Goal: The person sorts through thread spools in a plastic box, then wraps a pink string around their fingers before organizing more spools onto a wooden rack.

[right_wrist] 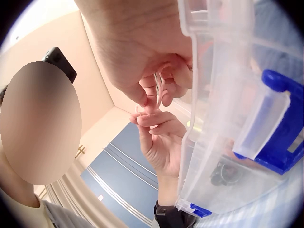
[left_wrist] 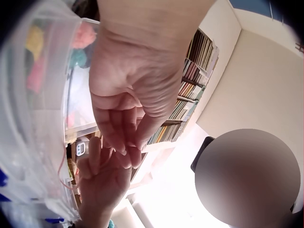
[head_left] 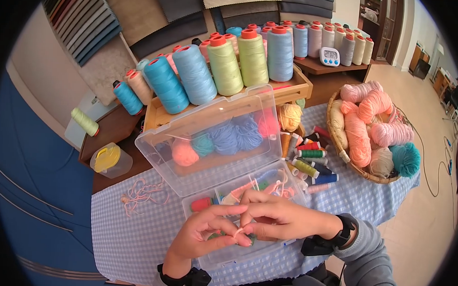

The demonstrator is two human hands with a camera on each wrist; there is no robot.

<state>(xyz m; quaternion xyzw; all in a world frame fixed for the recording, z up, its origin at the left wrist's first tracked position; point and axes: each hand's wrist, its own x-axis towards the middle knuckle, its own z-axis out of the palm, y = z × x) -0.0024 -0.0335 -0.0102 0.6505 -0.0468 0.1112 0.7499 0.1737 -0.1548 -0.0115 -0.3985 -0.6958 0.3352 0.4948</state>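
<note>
Both hands meet above the front of a clear plastic box [head_left: 219, 260]. A short loop of pale pink yarn [head_left: 239, 232] lies at the fingertips, and in the right wrist view a pink strand [right_wrist: 159, 90] hangs from the upper hand's fingers. My left hand [head_left: 204, 231] pinches the yarn with thumb and fingers. My right hand [head_left: 277, 216] pinches it from the other side, its fingertips touching the left ones. Inside the box are a red spool [head_left: 201, 204] and pink and white yarn; the hands hide part of its contents.
The raised transparent lid [head_left: 161, 173] stands behind the box. Loose pink yarn [head_left: 140, 195] lies on the checkered cloth [head_left: 118, 230] at left. Small thread spools [head_left: 310, 153] and a basket [head_left: 363, 172] of yarn are at right. Large cones [head_left: 223, 66] line a wooden tray [head_left: 305, 90] behind.
</note>
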